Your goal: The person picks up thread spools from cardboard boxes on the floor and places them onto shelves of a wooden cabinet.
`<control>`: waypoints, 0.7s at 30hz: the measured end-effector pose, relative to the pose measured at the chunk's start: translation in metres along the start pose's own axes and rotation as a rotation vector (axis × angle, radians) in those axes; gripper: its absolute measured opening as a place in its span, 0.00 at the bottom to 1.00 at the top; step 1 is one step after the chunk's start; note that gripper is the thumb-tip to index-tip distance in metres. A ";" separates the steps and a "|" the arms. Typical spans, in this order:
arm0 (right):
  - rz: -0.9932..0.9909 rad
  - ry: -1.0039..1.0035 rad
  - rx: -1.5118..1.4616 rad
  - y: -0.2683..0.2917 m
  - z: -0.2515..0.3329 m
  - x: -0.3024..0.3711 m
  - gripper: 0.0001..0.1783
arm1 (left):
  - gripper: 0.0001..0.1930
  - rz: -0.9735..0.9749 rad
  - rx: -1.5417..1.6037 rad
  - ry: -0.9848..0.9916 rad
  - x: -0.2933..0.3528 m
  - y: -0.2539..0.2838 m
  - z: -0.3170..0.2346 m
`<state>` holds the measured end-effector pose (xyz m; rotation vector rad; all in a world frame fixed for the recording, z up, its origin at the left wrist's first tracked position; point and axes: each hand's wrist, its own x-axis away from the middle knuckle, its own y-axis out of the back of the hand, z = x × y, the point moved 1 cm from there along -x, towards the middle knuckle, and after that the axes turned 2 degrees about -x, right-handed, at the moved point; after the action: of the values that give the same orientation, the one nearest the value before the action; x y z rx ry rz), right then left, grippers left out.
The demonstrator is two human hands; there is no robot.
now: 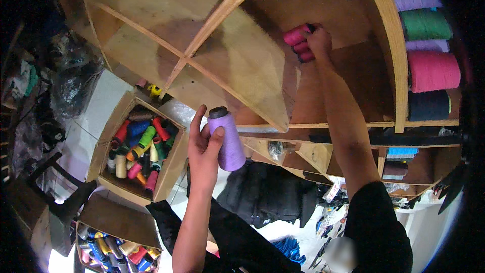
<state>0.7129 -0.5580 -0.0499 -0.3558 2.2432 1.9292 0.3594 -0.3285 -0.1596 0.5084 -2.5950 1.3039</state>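
Observation:
My left hand (204,144) is wrapped round a light purple cone of thread (232,141), held nearly upright with its dark tip on top. It is in front of the wooden shelf unit. My right hand (320,44) reaches into an upper compartment of that unit. Its fingers close on the dark end of a magenta thread cone (296,35). Under that cone are two more magenta thread cones (305,56), partly covered by the hand. Whether the fingers also touch these lower ones is hidden.
Wooden dividers (222,81) split the shelf unit. Coloured thread cones (433,71) are stacked in the right-hand compartment. An open cardboard box (98,159) of mixed spools stands on the floor at left, with a second spool-filled box (118,217) below it. Black bundles (268,192) lie beneath the shelves.

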 end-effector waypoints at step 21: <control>0.517 0.253 -0.735 0.116 0.120 0.151 0.24 | 0.52 -0.081 -1.138 -0.744 -0.035 -0.064 -0.052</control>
<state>0.5319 -0.4347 0.0000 -0.0979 1.7705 3.1210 0.4169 -0.3148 -0.0930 0.9085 -3.1979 -0.6187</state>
